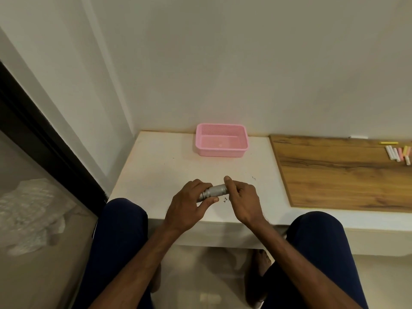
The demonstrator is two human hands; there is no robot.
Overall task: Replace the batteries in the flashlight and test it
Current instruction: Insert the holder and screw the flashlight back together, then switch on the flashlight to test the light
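Note:
A small silver flashlight [214,192] lies roughly level between both hands, just above the near part of the white table [160,175]. My left hand [189,206] grips its left end, fingers over the top and thumb underneath. My right hand [242,197] grips its right end with the fingers curled round it. Both ends of the flashlight are hidden by the hands. No batteries are visible.
A pink plastic basket [221,150] stands at the back of the table by the wall. A wooden board [334,172] lies to the right, with several chalk sticks [399,152] at its far right. A few dark specks [225,200] lie under the hands. My knees flank the table's front edge.

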